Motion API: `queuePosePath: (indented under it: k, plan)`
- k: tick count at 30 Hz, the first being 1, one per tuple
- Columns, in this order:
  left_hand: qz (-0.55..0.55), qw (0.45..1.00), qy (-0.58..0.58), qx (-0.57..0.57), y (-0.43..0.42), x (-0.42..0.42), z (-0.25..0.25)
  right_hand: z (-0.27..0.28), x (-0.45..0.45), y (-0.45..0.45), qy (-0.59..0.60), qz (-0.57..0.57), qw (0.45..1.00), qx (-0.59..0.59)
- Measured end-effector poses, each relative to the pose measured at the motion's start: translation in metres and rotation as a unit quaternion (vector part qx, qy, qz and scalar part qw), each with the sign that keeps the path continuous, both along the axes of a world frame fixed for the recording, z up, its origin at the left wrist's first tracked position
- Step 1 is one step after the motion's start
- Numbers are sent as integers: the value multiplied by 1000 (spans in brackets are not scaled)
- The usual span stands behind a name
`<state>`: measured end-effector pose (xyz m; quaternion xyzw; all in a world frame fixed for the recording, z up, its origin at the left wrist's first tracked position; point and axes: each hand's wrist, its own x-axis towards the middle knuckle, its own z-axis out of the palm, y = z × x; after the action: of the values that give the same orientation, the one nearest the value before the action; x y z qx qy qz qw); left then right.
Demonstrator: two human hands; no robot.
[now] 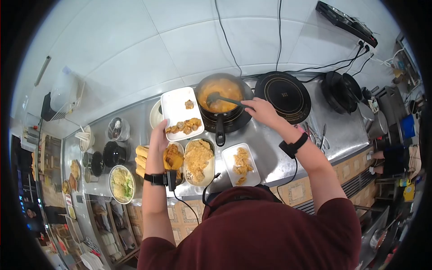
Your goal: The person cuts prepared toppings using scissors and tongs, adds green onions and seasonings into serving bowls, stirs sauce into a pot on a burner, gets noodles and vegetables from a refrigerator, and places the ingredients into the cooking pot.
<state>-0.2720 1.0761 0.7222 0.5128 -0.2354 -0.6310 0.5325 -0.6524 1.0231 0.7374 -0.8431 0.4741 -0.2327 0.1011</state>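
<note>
My left hand [158, 138] grips the lower left edge of a white tray [172, 102], tilted beside the pan. Browned food pieces [185, 127] lie along its lower part, with one piece higher up. My right hand [260, 110] is closed around the handle of a dark spatula [231, 101], whose head rests in the pan. Orange, steaming sauce fills the black frying pan [247, 91]. The pan's handle [220, 130] points toward me. Sauce partly hides the spatula's head.
An induction cooker [283, 96] sits right of the pan. Nearer me are a plate of crumbed food [198, 162], a white tray of fried pieces [253, 179] and a bowl of shredded vegetables [121, 184]. Black pans [336, 92] stand at right; tongs [323, 135] lie nearby.
</note>
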Motion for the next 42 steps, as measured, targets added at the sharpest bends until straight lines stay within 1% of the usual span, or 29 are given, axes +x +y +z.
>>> queuePosePath:
  k: [2, 5, 7, 8, 9, 12, 13, 16, 17, 18, 20, 21, 23, 24, 26, 27, 30, 31, 32, 33, 34, 37, 41, 42]
  plan:
    - [13, 1000, 2, 6, 23, 3, 1, -8, 12, -11, 44, 5, 996, -84]
    - [29, 999, 20, -9, 57, 11, -7, -12, 15, -29, 151, -5, 978, -144]
    - [63, 998, 31, -4, 80, 15, -15, -5, 12, -30, 192, -9, 970, -148]
    - [80, 996, 37, 0, 91, 15, -17, 4, 12, -29, 214, -11, 966, -149]
    - [86, 995, 44, 3, 102, 16, -17, 14, 12, -28, 231, -25, 967, -101]
    - [97, 993, 64, 13, 128, 15, -20, 47, 5, -33, 300, 22, 954, -11]
    - [95, 993, 68, 17, 135, 17, -24, 52, 2, -37, 280, 43, 959, 2]
    - [97, 991, 94, 4, 147, 12, -21, 77, 4, -46, 260, 77, 951, 151]
    - [94, 990, 101, 9, 149, 13, -23, 80, 5, -51, 216, 55, 937, 268]
    - [91, 990, 107, 14, 152, 14, -25, 80, 3, -55, 159, 26, 921, 354]
    - [105, 988, 113, 9, 155, 7, -21, 70, -3, -62, 36, -29, 857, 513]
    - [113, 987, 115, 6, 156, 6, -20, 65, -8, -63, -34, -47, 834, 549]
    - [124, 985, 123, 2, 158, 10, -21, 55, -24, -61, -171, -82, 770, 609]
    - [131, 983, 127, 0, 160, 11, -22, 51, -30, -57, -202, -86, 762, 609]
    - [151, 980, 131, 2, 163, 13, -23, 50, -35, -42, -230, -108, 778, 575]
    - [158, 978, 135, 7, 165, 16, -26, 49, -37, -34, -229, -102, 802, 542]
    - [164, 977, 137, 8, 168, 15, -19, 35, -31, -16, -184, -98, 900, 383]
    - [163, 977, 137, 5, 168, 14, -16, 28, -27, -9, -118, -85, 961, 234]
    - [159, 977, 142, 5, 169, 15, -17, 16, -23, -7, -47, -35, 998, 7]
    - [155, 977, 147, 4, 169, 17, -20, 8, -23, -6, -5, -57, 998, -21]
    - [151, 977, 152, 3, 169, 18, -21, 11, -12, 0, 37, -80, 995, -49]
    - [162, 977, 139, 4, 166, 16, -24, 7, 18, 5, 70, -108, 990, -65]
    - [140, 979, 147, -10, 163, 10, -19, -6, 48, 4, 117, -55, 992, 5]
    - [137, 979, 149, -14, 163, 8, -15, -16, 47, -1, 83, -25, 996, 17]
